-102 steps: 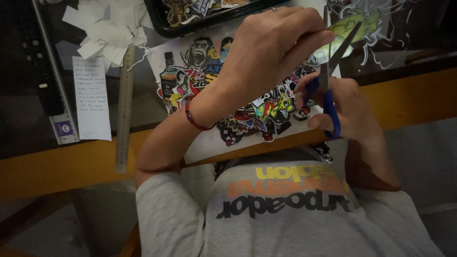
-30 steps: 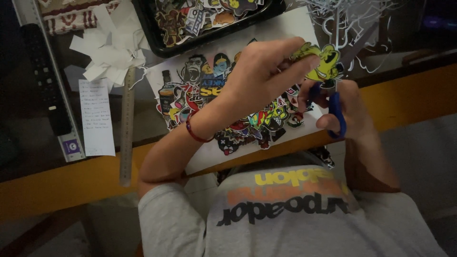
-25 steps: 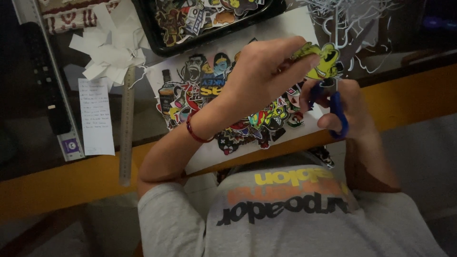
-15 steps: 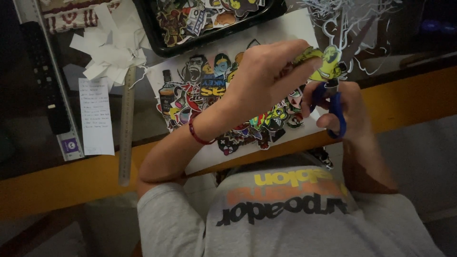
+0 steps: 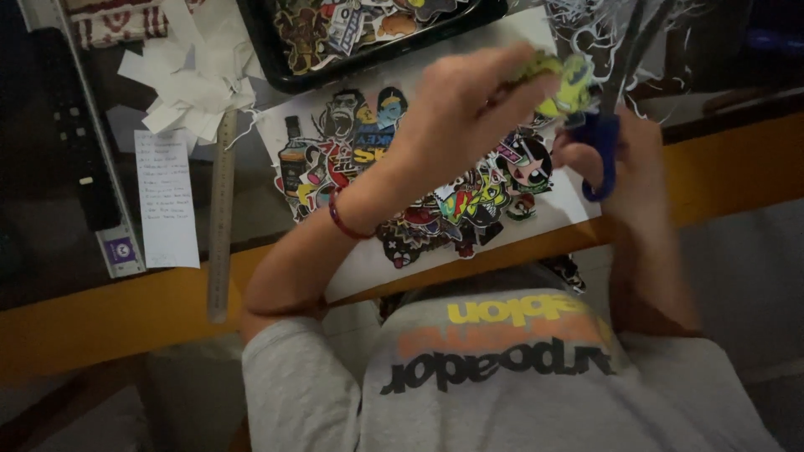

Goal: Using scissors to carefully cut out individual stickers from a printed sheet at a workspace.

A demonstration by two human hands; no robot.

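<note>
The left hand (image 5: 456,105) pinches a yellow-green sticker cutout (image 5: 563,79) above the sticker sheet (image 5: 394,159), presenting its edge for trimming. The right hand (image 5: 628,163), fingers curled through the blue scissors (image 5: 599,146), apparently cuts; blade position is blurred.

Your metal ruler (image 5: 221,213) beside a handwritten note (image 5: 166,199), white paper scraps (image 5: 197,79), your black tray (image 5: 276,71) of cut stickers, wooden table (image 5: 100,322) edge
</note>
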